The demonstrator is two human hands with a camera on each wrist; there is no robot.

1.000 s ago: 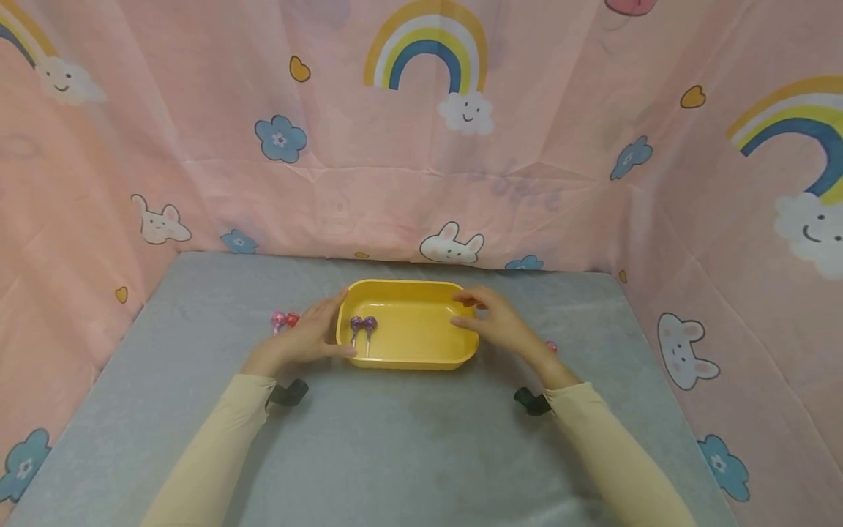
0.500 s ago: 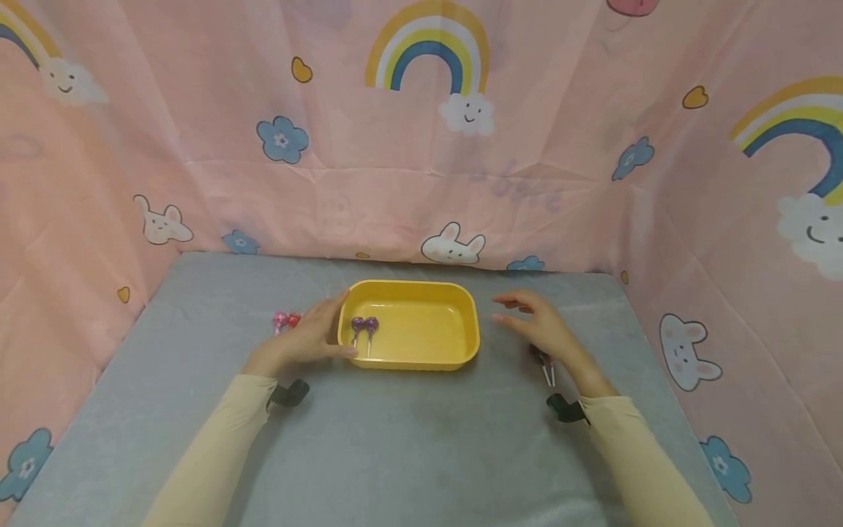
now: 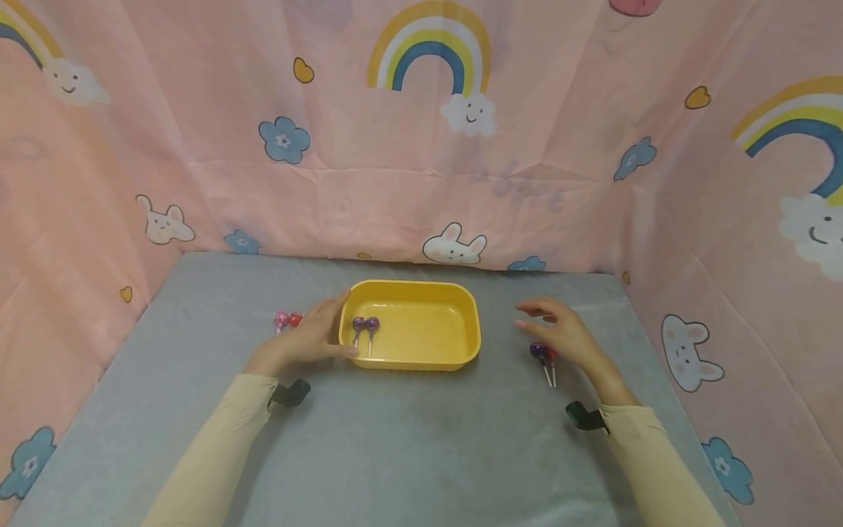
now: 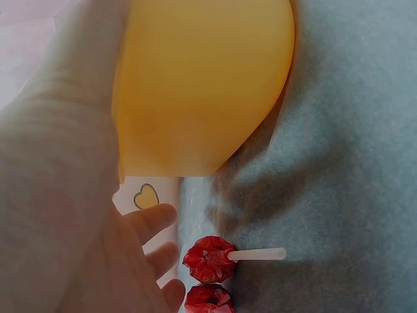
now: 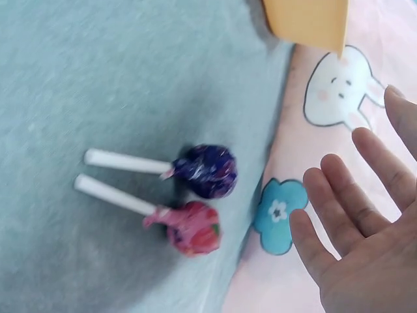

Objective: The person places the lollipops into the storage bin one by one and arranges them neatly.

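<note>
In the head view a yellow plastic basin (image 3: 428, 359) stands on the table, with two purple lollipops (image 3: 372, 323) inside at its left end. My left hand (image 3: 303, 338) rests against that end, fingers and thumb spread along the rim. Beside this hand lie a pink lollipop (image 3: 281, 319) and a red lollipop (image 4: 210, 259), partly hidden in the head view. My right hand (image 3: 565, 333) hovers right of the basin, holding nothing, its fingers loosely extended. Just below it lie a purple lollipop (image 5: 207, 171) and a pink-red lollipop (image 5: 194, 228), sticks side by side.
A grey cloth covers the table (image 3: 421, 446). Pink printed fabric (image 3: 369, 197) hangs behind it and along both sides. A dark wrist-camera mount (image 3: 586, 417) sits on the right wrist, and a similar mount (image 3: 290, 393) on the left one.
My right hand has drawn away from the basin's right end and moved right, uncovering the two lollipops on that side. The left hand stays at the basin.
</note>
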